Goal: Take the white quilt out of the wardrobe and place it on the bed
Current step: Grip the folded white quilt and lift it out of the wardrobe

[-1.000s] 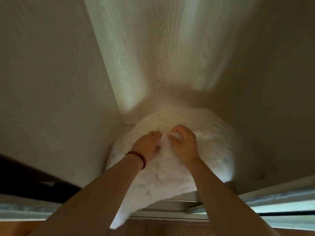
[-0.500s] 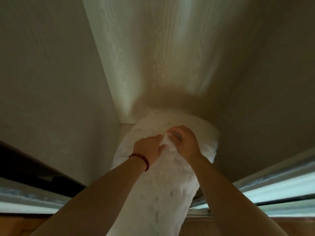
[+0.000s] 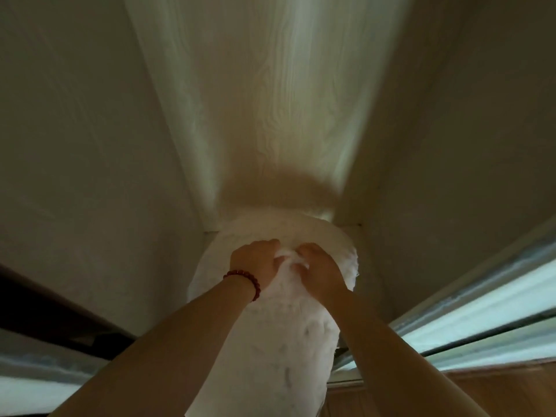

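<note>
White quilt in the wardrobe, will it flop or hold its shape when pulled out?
Probably floppy: the white quilt bunches where the left hand and right hand grip it. Likely light for its bulk: it looks fluffy.

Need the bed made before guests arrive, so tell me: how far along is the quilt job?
Done: the left hand and right hand grip the white quilt, and its lower part hangs out of the wardrobe towards the camera. In hand: the pull-out, as the quilt's top sits inside near the back panel. Left: freeing it fully and carrying it to the bed, which is not in view.
</note>
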